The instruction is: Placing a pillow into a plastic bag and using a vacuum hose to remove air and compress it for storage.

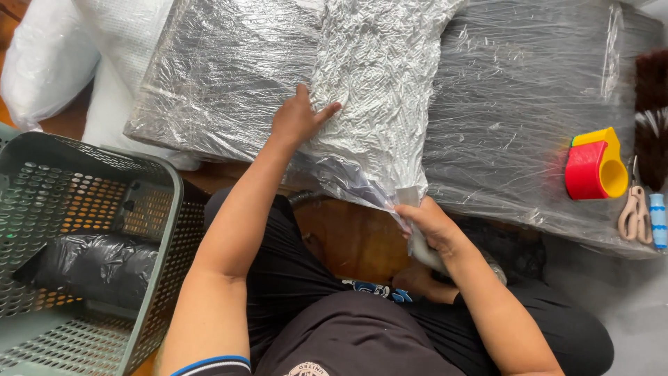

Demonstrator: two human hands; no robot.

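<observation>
My left hand (298, 117) lies flat on a crinkled, vacuum-shrunk clear plastic bag (376, 90) that rests across a low surface wrapped in plastic film (529, 97). My right hand (430, 224) grips the bag's near edge together with a small white clip-like piece (409, 197) at the front edge of the surface. The bag's loose lower edge hangs over toward my lap.
A grey perforated plastic basket (139, 209) stands at the left with a black plastic bag (97, 268) inside. A red and yellow tape dispenser (593, 166), scissors (632, 212) and a brush (651, 111) lie at the right. White padded packages (49, 56) sit upper left.
</observation>
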